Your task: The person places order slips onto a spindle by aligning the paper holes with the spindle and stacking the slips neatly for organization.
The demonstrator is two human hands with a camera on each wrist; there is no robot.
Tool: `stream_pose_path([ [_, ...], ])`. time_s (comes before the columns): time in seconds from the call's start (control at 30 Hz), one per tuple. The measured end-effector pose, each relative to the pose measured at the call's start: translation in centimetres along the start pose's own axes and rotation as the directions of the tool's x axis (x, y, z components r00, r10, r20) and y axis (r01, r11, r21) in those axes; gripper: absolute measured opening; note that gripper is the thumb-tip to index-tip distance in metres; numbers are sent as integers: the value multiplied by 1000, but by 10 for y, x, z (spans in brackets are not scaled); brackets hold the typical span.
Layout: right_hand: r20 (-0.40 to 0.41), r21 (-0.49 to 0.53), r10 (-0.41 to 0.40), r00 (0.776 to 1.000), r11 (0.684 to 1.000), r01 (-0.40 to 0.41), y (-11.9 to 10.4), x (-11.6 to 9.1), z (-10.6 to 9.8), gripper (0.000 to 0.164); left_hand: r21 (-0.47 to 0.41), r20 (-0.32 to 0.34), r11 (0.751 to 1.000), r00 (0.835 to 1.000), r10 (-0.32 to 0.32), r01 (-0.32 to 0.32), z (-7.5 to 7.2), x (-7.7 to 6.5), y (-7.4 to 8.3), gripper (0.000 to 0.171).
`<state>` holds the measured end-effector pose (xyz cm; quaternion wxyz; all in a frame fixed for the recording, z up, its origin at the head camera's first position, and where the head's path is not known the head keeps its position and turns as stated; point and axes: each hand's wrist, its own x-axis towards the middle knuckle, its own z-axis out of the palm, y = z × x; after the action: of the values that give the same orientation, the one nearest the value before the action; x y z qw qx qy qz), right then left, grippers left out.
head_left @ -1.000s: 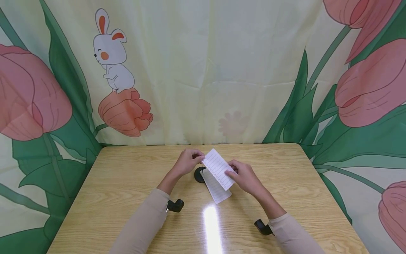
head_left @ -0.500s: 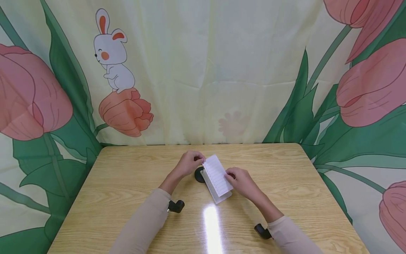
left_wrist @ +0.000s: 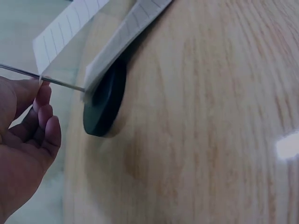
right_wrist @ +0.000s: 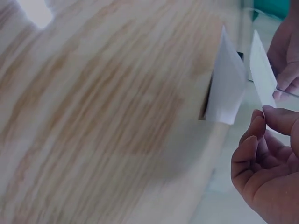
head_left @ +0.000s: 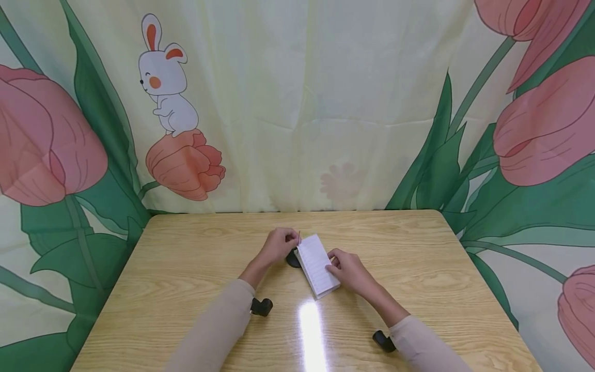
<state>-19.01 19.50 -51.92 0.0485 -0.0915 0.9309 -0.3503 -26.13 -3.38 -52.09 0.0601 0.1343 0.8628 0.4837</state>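
Observation:
A thin metal spike [left_wrist: 65, 84] rises from a round black base [head_left: 293, 260] on the table, like a paper spike. One lined white paper slip [head_left: 317, 264] is threaded on it near a corner, above the base. My left hand [head_left: 278, 244] pinches that corner beside the spike, between thumb and fingers. The slip's right edge is pinched by my right hand [head_left: 351, 270]. Beneath, a lower lined slip [left_wrist: 122, 39] lies against the base, pierced by the same spike; in the right wrist view this lower slip [right_wrist: 226, 86] stands apart from the held one.
The wooden table [head_left: 195, 248] runs back to a printed curtain [head_left: 288, 129] with tulips and a rabbit. Black wrist cameras hang under both sleeves, the left camera [head_left: 262, 307] and the right camera [head_left: 384, 341]. A bright light reflection lies on the table's front.
Both hands have lowered the upper slip along the spike toward the base. It now nearly covers the lower slip in the head view.

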Motion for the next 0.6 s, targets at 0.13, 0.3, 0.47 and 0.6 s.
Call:
stream_pose_path([
  [0.13, 17, 11, 26, 1000, 1000, -27, 3, 1, 3, 21, 15, -4, 1000, 1000, -18, 18, 5, 0, -7, 13],
  [0.3, 34, 10, 22, 999, 1000, -22, 7, 3, 8, 23, 21, -11, 999, 999, -39, 40, 10, -1, -14, 12],
  [0.47, 33, 7, 23, 999, 1000, -24, 9, 3, 12, 25, 17, -19, 998, 998, -59, 59, 15, -1, -21, 11],
  [0.6, 40, 1, 29, 999, 1000, -29, 9, 4, 15, 27, -2, -27, 997, 997, -75, 75, 17, -1, -24, 9],
])
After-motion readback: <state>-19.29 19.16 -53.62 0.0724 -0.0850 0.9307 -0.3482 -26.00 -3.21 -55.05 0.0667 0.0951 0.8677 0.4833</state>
